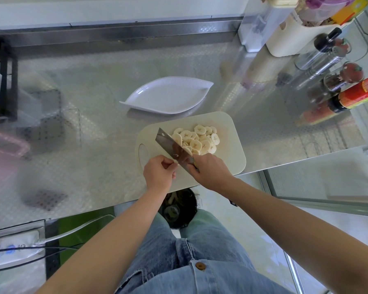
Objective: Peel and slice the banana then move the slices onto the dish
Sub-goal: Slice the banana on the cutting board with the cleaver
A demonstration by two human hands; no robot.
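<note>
Steel tabletop (pixel 106 66) carries the white dish (pixel 168 96) dead centre, cutting board (pixel 227 134) at five o'clock, bottles (pixel 357 95), seemingly condiments, at three.

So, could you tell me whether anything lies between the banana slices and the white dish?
Nothing visible does. The pile of pale banana slices sits on the cream cutting board; the white leaf-shaped dish lies just beyond the board's far edge. The steel cleaver stands at the pile's left, off that path.

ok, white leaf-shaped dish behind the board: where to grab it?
Likely the near rim of the white leaf-shaped dish, coming from the cream cutting board side: its flared rim overhangs the base, leaving finger room underneath. The right hand grips the steel cleaver; the left hand pinches its blade.
</note>
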